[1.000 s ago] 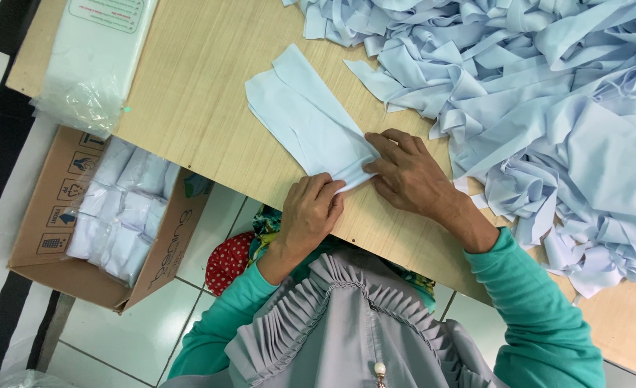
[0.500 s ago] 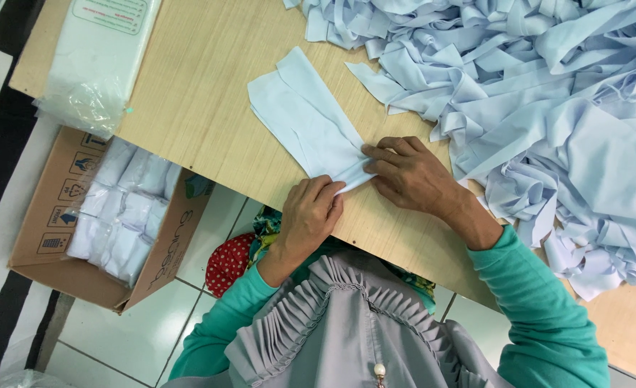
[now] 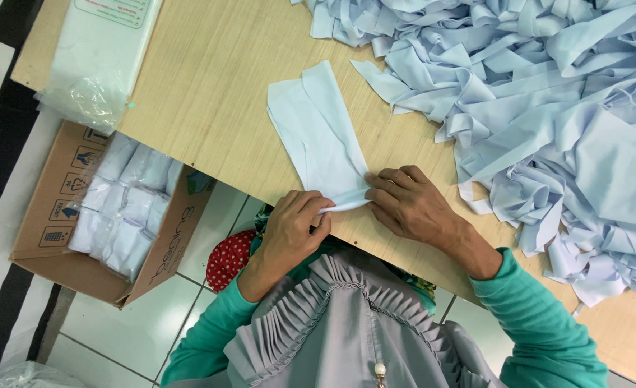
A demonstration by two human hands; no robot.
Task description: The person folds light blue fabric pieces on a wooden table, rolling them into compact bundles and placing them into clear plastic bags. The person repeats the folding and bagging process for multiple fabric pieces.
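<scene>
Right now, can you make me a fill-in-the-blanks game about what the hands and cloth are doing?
1. Both hands pinch the near end of a pale blue ____ piece.
2. The left hand and right hand work at the edge of a wooden ____.
3. A big ____ of blue strips lies by the right hand.
4. On the floor, the cardboard ____ holds white bundles.

Missing words: cloth; table; pile; box

Clear plastic package with white label lying far left of the hands; open brown cardboard box sitting below-left, showing printed pictogram panels.
</scene>
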